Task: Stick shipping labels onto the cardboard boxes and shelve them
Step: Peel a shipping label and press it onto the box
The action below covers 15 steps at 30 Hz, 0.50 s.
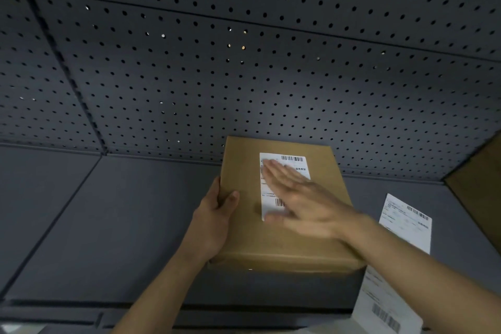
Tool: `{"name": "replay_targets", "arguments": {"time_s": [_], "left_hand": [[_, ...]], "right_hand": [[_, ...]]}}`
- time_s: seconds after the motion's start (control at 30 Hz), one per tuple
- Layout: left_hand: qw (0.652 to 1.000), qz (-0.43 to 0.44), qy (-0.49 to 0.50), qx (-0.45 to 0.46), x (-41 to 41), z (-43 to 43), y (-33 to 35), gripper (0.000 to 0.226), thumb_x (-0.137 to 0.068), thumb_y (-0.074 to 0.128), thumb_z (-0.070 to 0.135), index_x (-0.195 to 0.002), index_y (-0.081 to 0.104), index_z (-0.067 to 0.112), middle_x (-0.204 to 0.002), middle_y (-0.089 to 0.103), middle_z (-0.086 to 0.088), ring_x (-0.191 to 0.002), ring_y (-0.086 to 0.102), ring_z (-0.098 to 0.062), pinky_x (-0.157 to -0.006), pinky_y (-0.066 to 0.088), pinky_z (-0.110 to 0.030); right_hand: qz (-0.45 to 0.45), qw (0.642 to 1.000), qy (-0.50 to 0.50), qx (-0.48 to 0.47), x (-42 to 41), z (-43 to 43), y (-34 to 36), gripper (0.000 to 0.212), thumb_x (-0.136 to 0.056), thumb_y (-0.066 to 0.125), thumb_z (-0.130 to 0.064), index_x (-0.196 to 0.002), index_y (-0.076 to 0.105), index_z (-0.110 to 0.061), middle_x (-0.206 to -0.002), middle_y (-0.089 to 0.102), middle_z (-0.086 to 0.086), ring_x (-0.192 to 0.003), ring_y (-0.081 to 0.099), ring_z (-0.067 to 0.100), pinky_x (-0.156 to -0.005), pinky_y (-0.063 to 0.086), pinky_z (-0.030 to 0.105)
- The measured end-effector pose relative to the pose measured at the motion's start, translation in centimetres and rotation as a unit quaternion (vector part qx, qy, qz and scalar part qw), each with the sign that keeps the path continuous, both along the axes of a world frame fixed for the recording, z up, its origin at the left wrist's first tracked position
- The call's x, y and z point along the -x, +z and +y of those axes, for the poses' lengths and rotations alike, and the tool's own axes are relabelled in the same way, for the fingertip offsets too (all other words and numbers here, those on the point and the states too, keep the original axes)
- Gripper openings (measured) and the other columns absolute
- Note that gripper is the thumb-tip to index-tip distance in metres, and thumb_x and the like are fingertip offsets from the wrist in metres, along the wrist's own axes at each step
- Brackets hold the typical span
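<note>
Left grip (214, 214) clasps left edge of box (244, 238)

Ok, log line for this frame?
left hand holds box | right hand flat on label | loose label at right

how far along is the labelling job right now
Done: a shipping label is on top of the cardboard box. In hand: the left hand grips the box's left edge while the right hand lies flat on the label, seemingly pressing it down. Left: a loose label and another label sheet wait at the right, and a second box at the right edge shows no label.
</note>
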<state>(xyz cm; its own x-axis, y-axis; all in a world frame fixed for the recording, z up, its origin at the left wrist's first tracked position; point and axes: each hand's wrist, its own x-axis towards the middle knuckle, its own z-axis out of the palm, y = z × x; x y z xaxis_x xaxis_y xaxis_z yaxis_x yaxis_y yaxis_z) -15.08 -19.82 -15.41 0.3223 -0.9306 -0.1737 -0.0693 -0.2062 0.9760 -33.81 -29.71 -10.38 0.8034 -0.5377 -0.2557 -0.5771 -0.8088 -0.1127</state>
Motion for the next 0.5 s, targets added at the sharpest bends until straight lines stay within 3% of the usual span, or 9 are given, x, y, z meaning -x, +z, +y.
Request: {"name": "replay_targets", "arguments": {"time_s": [0.17,0.27,0.4,0.5], "left_hand": [[1.0,0.006,0.0,0.001,-0.1,0.0,0.1,0.036,-0.1,0.049,0.036,-0.136,0.049,0.038,-0.112,0.068,0.018,-0.093,0.067,0.005,-0.07,0.049,-0.007],[1.0,0.014,-0.002,0.006,-0.1,0.0,-0.1,0.036,-0.101,0.049,0.036,-0.137,0.049,0.038,-0.114,0.07,0.016,-0.097,0.068,0.0,-0.085,0.055,-0.023],[1.0,0.02,0.004,0.011,0.1,0.0,-0.1,0.035,-0.101,0.049,0.035,-0.136,0.05,0.037,-0.114,0.07,0.014,-0.098,0.069,-0.004,-0.085,0.055,-0.025],[1.0,0.018,0.006,0.015,0.2,-0.1,-0.3,0.036,-0.101,0.049,0.032,-0.137,0.05,0.036,-0.116,0.07,0.013,-0.103,0.068,-0.007,-0.094,0.053,-0.034]], "right_hand": [[-0.002,0.998,-0.066,0.01,-1.6,-4.9,0.0,0.099,-0.082,0.003,-0.083,-0.154,-0.015,-0.018,-0.16,-0.024,-0.002,-0.147,-0.022,0.009,-0.12,-0.008,0.027],[-0.002,0.997,-0.076,0.014,-2.0,-5.4,-0.2,0.11,-0.075,-0.003,-0.088,-0.155,-0.013,-0.014,-0.161,-0.022,0.002,-0.148,-0.021,0.012,-0.124,-0.003,0.034],[0.004,0.999,-0.038,0.007,-1.8,-2.9,-0.1,0.112,-0.073,-0.001,-0.09,-0.153,-0.019,-0.014,-0.16,-0.027,0.002,-0.146,-0.027,0.011,-0.124,-0.004,0.035],[0.007,1.0,0.022,0.008,-1.1,1.0,0.1,0.113,-0.072,0.004,-0.091,-0.153,-0.022,-0.016,-0.158,-0.031,-0.001,-0.143,-0.033,0.007,-0.122,-0.01,0.032]]}}
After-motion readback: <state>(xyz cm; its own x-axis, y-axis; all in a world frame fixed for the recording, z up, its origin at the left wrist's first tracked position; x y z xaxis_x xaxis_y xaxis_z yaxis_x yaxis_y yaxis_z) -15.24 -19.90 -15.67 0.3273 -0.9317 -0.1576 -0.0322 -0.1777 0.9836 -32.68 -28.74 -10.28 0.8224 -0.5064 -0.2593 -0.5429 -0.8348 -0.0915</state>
